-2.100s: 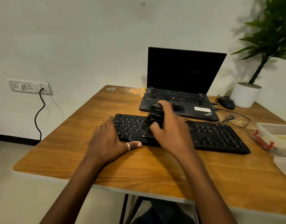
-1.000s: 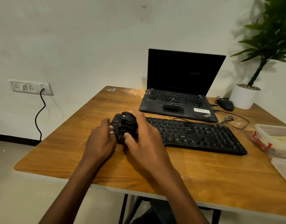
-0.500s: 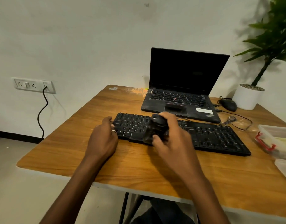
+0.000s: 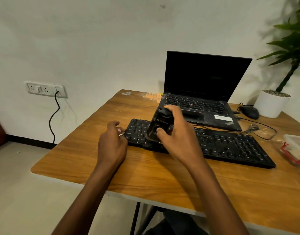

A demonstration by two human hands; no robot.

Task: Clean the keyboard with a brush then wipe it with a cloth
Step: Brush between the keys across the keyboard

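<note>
The long black plastic keyboard (image 4: 213,143) is lying across the wooden tabletop (image 4: 162,175), in front of the open black laptop (image 4: 201,92). I am seeing my right hand (image 4: 178,133) wrapping its grip around a chunky black brush (image 4: 160,126), pressing it onto the left part of the keys. My left hand (image 4: 112,143) is resting at the keyboard's left end, fingers loosely curled and touching its edge, grasping nothing. At the right edge a clear plastic container with red clips (image 4: 296,148) is sitting; something pale is lying inside, too cropped to identify. A white pot with a green plant (image 4: 273,106) is standing behind a black mouse (image 4: 249,111).
</note>
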